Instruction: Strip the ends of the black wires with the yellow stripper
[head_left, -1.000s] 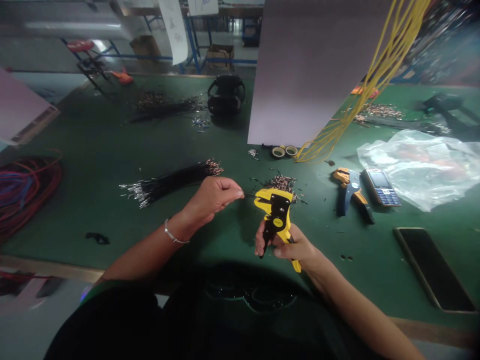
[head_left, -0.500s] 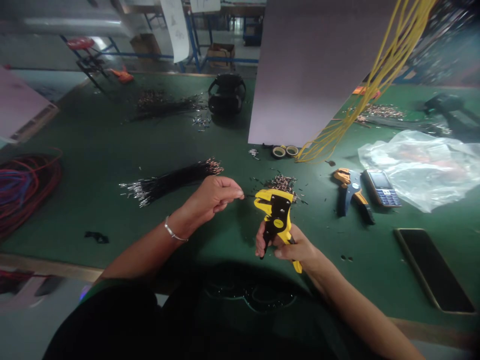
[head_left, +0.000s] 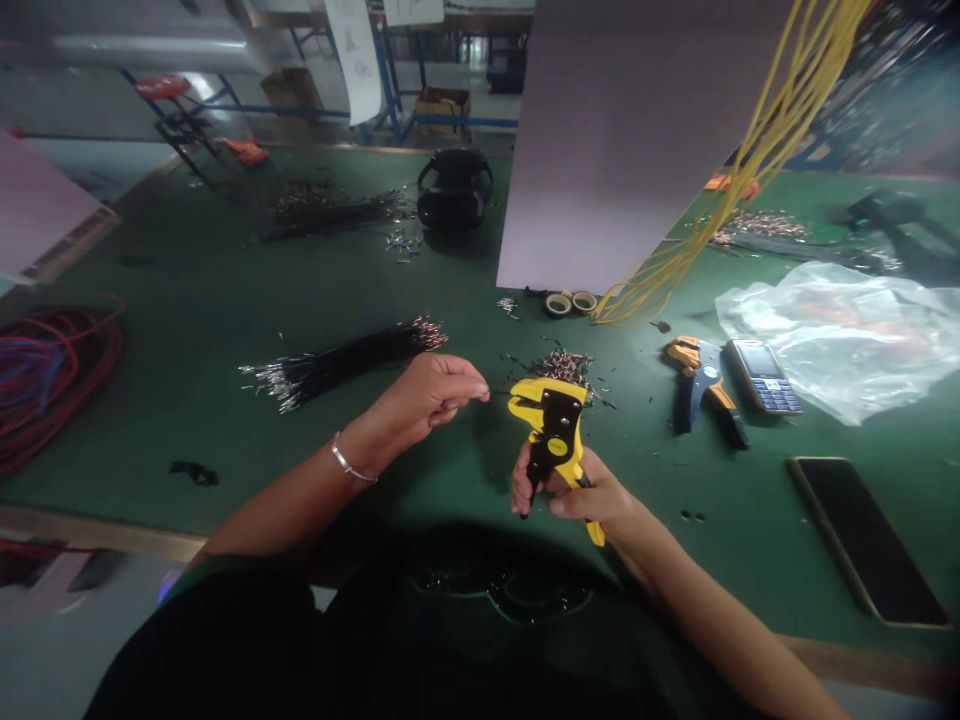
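Note:
Between thumb and fingertips, my left hand (head_left: pixel 446 388) pinches a thin black wire (head_left: pixel 501 393) that reaches toward the tool's jaws. My right hand (head_left: pixel 581 490) is wrapped round the handles of a yellow and black wire stripper (head_left: pixel 555 420), its jaws pointing left. Whether the wire's tip lies inside the jaws is hard to make out. A bundle of black wires (head_left: pixel 345 360) lies beyond my left wrist, with silvery ends at left and coppery ends at right. Behind the stripper's head sits a small heap of cut wire ends (head_left: pixel 562 366).
At right lie a second wire stripper (head_left: pixel 705 385), a keypad phone (head_left: pixel 763 376), a smartphone (head_left: pixel 870 540) and a clear plastic bag (head_left: pixel 855 330). Tape rolls (head_left: pixel 558 304) sit below a hanging pale sheet (head_left: pixel 615 150) and yellow wires (head_left: pixel 720 220). Red and blue cable coils (head_left: pixel 60 380) lie left.

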